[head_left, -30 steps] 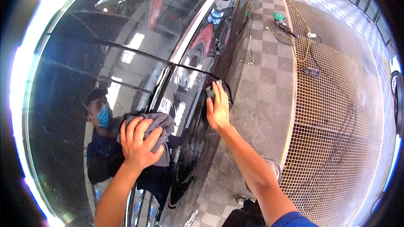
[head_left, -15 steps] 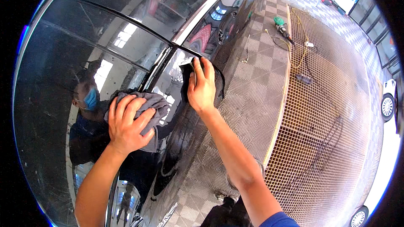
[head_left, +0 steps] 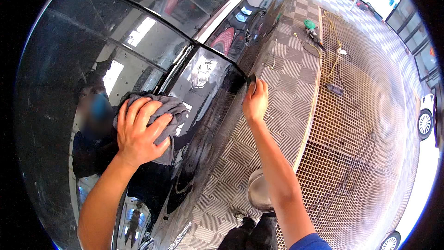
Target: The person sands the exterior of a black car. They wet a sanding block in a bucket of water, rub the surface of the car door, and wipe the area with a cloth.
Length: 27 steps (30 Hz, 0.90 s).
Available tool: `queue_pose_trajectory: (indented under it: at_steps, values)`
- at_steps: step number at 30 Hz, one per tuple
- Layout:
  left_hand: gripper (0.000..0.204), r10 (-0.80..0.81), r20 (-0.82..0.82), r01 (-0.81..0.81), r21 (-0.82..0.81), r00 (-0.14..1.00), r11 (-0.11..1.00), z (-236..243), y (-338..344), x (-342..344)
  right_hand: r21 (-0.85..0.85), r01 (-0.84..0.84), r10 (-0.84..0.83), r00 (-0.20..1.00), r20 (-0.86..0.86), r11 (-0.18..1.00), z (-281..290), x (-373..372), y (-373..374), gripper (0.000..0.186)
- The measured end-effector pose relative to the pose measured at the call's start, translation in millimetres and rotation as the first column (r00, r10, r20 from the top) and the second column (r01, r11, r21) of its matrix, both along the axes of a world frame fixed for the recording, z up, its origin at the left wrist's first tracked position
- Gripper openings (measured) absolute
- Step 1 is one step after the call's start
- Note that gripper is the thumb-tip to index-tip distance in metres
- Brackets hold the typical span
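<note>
My left hand (head_left: 141,132) grips a bunched grey cloth (head_left: 169,111) pressed on the glossy black panel (head_left: 60,92) of a car at the left. My right hand (head_left: 255,104), fingers closed on a small dark pad (head_left: 251,80), is by the door's right edge, beside the seam that crosses the panel. The pad is partly hidden by my fingers. A blurred reflection of a person with a blue mask shows in the panel left of my left hand.
A round steel object (head_left: 258,190) stands below my right forearm. Rightward are checkered floor tiles (head_left: 293,51) and a grating (head_left: 351,162). A green-padded power tool (head_left: 312,32) and a yellow cord (head_left: 334,67) lie there. A white car (head_left: 425,171) is at the far right.
My right hand first moved left across the black panel, then rightward to its edge with the dark pad. My left hand and cloth have shifted slightly left and up in view.
</note>
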<state>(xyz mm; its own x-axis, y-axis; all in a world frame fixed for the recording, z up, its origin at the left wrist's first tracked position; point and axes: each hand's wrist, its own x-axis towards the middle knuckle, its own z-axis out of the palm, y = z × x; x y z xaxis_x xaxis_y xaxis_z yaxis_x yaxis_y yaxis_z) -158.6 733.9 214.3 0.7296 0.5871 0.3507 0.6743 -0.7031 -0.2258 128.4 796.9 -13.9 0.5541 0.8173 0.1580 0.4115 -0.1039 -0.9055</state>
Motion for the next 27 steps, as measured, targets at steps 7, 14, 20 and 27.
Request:
queue_pose_trajectory:
  at_steps: [7,14,20,27]
  values:
    - [0.048,-0.005,-0.019,0.004,-0.015,1.000,1.000,-8,0,-10,0.416,-0.413,0.288,0.899,0.331,0.811,82,-96,8,0.067]
    - [0.054,0.001,0.014,-0.001,-0.034,1.000,0.999,1,0,-12,0.245,-0.295,0.216,0.928,0.304,0.923,85,-126,-11,0.061]
    - [0.046,-0.009,0.025,0.009,-0.003,1.000,1.000,-14,-2,5,0.256,-0.285,0.205,0.932,0.298,0.924,78,-127,-42,0.062]
    - [0.041,-0.019,0.025,0.019,0.006,1.000,1.000,-1,-5,-7,0.265,-0.399,0.293,0.885,0.363,0.878,110,-111,-22,0.062]
